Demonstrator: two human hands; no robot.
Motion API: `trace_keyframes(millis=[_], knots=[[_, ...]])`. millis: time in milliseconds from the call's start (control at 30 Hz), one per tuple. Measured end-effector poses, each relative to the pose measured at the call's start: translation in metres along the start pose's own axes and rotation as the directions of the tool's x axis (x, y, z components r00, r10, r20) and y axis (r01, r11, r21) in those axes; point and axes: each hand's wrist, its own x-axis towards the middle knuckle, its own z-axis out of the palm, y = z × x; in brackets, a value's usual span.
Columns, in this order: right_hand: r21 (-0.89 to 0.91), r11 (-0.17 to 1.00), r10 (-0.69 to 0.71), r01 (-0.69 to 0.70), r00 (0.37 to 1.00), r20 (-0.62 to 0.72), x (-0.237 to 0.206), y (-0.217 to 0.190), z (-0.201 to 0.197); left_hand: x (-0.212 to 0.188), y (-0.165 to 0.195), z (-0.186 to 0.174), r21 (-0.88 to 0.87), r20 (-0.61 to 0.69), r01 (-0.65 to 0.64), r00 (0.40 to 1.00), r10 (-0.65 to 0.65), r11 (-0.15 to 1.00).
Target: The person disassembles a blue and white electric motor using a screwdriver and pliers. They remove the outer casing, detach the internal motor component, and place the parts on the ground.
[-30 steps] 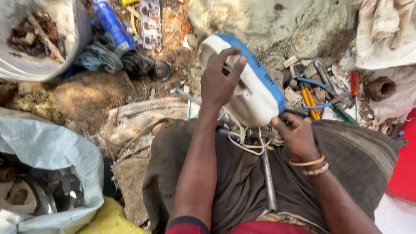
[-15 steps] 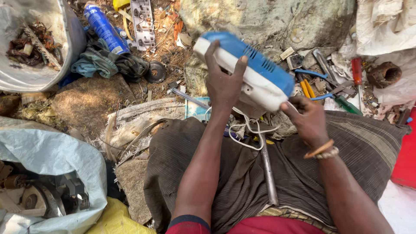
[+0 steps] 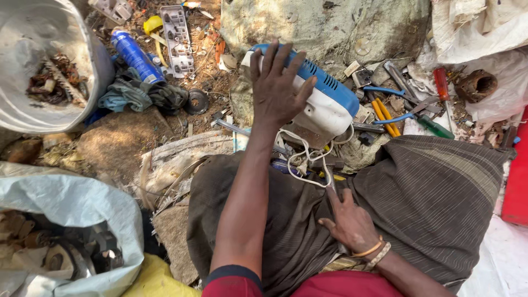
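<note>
Blue-white plastic appliance casing [image 3: 324,104] propped centre-far on ground, white cord [image 3: 302,162] trailing | left hand [image 3: 278,88] grip splayed flat on casing, pinning not clasping | right hand [image 3: 349,223] on lap, fingers loose on metal rod [image 3: 332,187] | casing looks closed, unopened | pliers [image 3: 388,113], screwdriver [image 3: 441,85] right; scrap crowds all sides, little room.
</note>
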Motion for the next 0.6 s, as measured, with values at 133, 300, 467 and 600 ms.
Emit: trace_keyframes(millis=[133, 300, 467, 600], knots=[[0.395, 0.909, 0.105, -0.130, 0.991, 0.086, 0.022, 0.031, 0.008, -0.011, 0.020, 0.016, 0.089, -0.015, 0.211, 0.978, -0.210, 0.974], [0.954, 0.015, 0.047, -0.301, 0.953, 0.300, 0.079, 0.068, 0.061, -0.019, 0.033, 0.003, 0.186, -0.039, 0.198, 0.980, -0.195, 0.962], [0.798, -0.493, -0.189, -0.347, 0.938, 0.291, 0.086, 0.096, 0.082, 0.004, 0.016, -0.010, 0.126, 0.179, 0.118, 0.974, -0.140, 0.985], [0.956, -0.264, 0.105, -0.129, 0.981, 0.161, 0.034, 0.092, 0.040, 0.014, 0.004, -0.007, 0.032, 0.229, 0.152, 0.961, -0.155, 0.988]])
